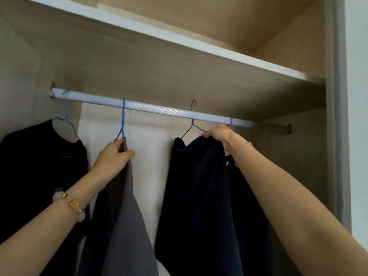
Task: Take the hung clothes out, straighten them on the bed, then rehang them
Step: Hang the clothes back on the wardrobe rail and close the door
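Nearest, at 7 o'clock, a beaded bracelet [73, 204] sits on the left wrist, and a thin chain [243, 146] crosses the right wrist at 3 o'clock. Both arms reach up into the wardrobe.

The left grip [114, 156] has thumb and fingers closed on the neck of a blue hanger [123, 120] and the top of the grey garment [123, 216], which drops away towards 6 o'clock. The right grip [220, 135] is curled over the shoulder of the navy garment [199, 196] on a purple hanger [192, 126].

The blue hook sits snug over the rail [159, 109]. The purple hook stands up past it at 12 o'clock, so this looks like the wardrobe end of the job – lifting off or setting back, I cannot tell which. Either way the next move calls for raising each hook clear of the rail before drawing it forward, without letting cloth slide off the wire.

At 9 o'clock a black top [39, 166] hangs on a pale blue hanger [67, 121], just beside the left forearm. Another purple hook [232, 122] sits right behind the right grip – it could snag. Beyond are the pale back panel [151, 148] and, at 12 o'clock, the shelf [179, 43], which leaves limited headroom for lifting.
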A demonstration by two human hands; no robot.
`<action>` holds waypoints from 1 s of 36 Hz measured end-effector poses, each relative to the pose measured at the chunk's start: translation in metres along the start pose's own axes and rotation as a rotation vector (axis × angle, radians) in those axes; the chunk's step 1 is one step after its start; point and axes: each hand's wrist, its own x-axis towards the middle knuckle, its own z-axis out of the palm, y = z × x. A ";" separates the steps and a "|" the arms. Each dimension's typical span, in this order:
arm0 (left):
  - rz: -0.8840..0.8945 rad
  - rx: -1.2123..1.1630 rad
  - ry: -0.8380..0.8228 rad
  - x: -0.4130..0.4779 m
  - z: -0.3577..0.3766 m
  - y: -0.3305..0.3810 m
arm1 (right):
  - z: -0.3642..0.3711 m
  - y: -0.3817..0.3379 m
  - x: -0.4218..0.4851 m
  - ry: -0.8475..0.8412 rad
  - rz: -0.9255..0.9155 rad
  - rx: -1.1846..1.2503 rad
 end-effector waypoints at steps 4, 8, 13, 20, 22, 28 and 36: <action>0.000 -0.006 0.003 0.003 -0.008 -0.001 | 0.013 -0.005 0.010 -0.019 0.039 -0.073; 0.011 -0.007 0.014 0.003 -0.013 -0.003 | 0.016 -0.001 0.011 -0.037 0.051 -0.115; 0.015 -0.035 0.042 0.006 -0.013 -0.010 | 0.019 0.027 -0.002 -0.080 0.108 -0.171; 0.029 -0.061 0.024 -0.003 -0.016 -0.009 | 0.016 0.097 -0.056 -0.127 0.154 -0.068; 0.039 -0.054 0.018 -0.010 -0.016 -0.011 | 0.007 0.116 -0.086 -0.116 0.172 0.036; 0.077 -0.058 0.028 -0.028 0.003 -0.012 | -0.015 0.157 -0.182 -0.142 0.161 0.120; 0.158 0.035 0.132 -0.037 0.033 -0.004 | -0.066 0.163 -0.284 -0.185 0.213 0.191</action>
